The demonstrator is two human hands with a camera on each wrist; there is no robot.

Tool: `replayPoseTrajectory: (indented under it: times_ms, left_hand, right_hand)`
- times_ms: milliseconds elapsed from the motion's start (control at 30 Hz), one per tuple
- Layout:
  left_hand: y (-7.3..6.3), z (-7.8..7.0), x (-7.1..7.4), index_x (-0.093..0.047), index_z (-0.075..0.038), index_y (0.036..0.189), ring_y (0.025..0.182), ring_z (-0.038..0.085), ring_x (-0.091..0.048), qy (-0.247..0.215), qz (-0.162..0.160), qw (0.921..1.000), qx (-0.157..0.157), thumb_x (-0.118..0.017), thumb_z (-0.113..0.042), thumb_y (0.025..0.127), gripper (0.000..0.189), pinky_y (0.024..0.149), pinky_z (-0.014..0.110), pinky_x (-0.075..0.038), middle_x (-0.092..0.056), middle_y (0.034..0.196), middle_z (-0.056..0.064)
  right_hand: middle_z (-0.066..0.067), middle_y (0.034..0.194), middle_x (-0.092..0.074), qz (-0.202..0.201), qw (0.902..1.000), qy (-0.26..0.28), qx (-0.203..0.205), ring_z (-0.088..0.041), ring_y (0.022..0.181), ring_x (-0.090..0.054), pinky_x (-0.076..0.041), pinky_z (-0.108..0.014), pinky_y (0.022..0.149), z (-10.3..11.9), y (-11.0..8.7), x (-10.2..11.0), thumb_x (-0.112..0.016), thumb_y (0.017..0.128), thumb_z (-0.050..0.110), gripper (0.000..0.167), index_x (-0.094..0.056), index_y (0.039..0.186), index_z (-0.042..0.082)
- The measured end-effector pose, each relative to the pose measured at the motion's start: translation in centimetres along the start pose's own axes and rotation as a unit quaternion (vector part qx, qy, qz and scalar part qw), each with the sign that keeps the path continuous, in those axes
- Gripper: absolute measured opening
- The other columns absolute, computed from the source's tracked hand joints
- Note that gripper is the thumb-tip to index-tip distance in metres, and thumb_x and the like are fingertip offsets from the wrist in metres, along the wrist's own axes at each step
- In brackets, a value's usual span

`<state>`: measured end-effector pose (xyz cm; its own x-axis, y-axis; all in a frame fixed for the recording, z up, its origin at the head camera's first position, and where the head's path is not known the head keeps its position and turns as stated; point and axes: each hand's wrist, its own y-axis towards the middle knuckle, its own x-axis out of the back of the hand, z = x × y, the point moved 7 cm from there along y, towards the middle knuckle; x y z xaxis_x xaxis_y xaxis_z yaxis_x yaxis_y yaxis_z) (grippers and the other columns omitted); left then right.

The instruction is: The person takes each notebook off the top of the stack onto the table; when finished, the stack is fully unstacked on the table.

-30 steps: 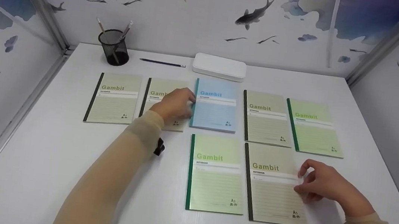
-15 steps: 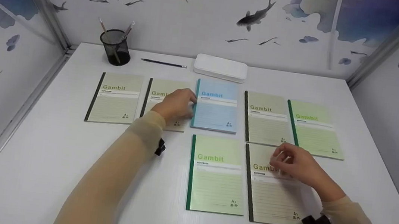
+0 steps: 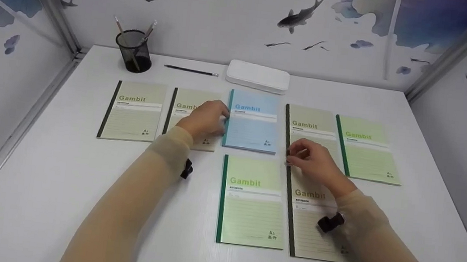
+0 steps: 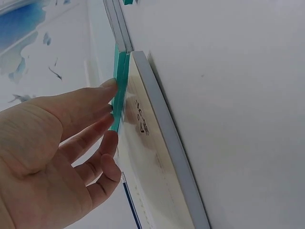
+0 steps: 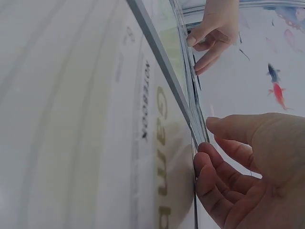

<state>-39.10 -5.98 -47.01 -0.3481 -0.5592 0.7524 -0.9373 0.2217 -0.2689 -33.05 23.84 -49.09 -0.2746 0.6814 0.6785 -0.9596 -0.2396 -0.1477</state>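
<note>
A blue notebook [image 3: 253,131] lies flat in the middle of the back row. My left hand [image 3: 204,119] reaches over a beige notebook [image 3: 186,99], its fingertips touching the blue notebook's teal spine [image 4: 119,86] along the left edge. In the left wrist view its fingers are loosely bent. My right hand [image 3: 316,160] hovers with bent fingers and nothing in its grasp, over the lower end of another beige notebook [image 3: 312,118] right of the blue one. Its forearm partly hides a front-row beige notebook [image 3: 310,232].
A green notebook [image 3: 252,216] lies in the front row, another green notebook [image 3: 367,150] at the back right, and a beige notebook [image 3: 132,115] at the far left. Behind stand a mesh pen cup [image 3: 133,51], a pencil [image 3: 191,71] and a white case [image 3: 257,76].
My right hand has moved left and away from me, from the right edge of the front beige notebook to the back row. The left hand stays at the blue notebook's spine.
</note>
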Motion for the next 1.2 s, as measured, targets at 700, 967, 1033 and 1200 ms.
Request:
replayPoseTrajectory:
  times_ms: [700,967,1033,1200]
  left_hand:
    - [0.4,-0.2,0.2,-0.060,-0.016,0.138,0.147,0.024,-0.042,0.029,-0.002,0.9996,-0.007,-0.079,-0.014,0.089,0.053,0.126,0.046,-0.032,-0.054,0.150,-0.002]
    - [0.6,-0.1,-0.3,-0.054,-0.014,0.148,0.140,0.024,-0.049,0.009,-0.011,0.9996,0.026,-0.073,-0.016,0.094,0.058,0.123,0.046,-0.037,-0.056,0.148,0.003]
    - [0.7,0.0,-0.3,-0.049,-0.012,0.152,0.135,0.023,-0.053,-0.016,-0.013,0.9994,0.028,-0.073,-0.017,0.095,0.062,0.120,0.044,-0.041,-0.058,0.144,0.005]
    - [1.3,0.2,-0.4,-0.041,-0.011,0.157,0.122,0.022,-0.058,-0.072,-0.016,0.9969,0.029,-0.077,-0.020,0.093,0.074,0.112,0.041,-0.047,-0.062,0.134,0.007]
  right_hand:
    - [-0.009,0.138,-0.059,0.001,0.9994,0.016,-0.030,-0.026,0.121,-0.058,-0.058,-0.039,0.100,2.5,8.3,-0.5,-0.067,0.098,0.008,0.056,-0.049,0.151,0.009]
    - [-0.010,0.135,-0.059,0.014,0.9980,0.035,-0.052,-0.025,0.114,-0.060,-0.058,-0.037,0.097,2.2,8.9,-0.5,-0.071,0.096,0.007,0.058,-0.051,0.150,0.010]
    - [-0.011,0.134,-0.060,0.016,0.9976,0.038,-0.055,-0.026,0.114,-0.060,-0.058,-0.038,0.098,2.1,9.1,-0.5,-0.072,0.094,0.005,0.059,-0.053,0.149,0.009]
    - [-0.011,0.131,-0.063,0.020,0.9971,0.037,-0.063,-0.026,0.113,-0.060,-0.057,-0.038,0.100,2.1,9.5,-0.4,-0.075,0.092,0.005,0.057,-0.056,0.146,0.007]
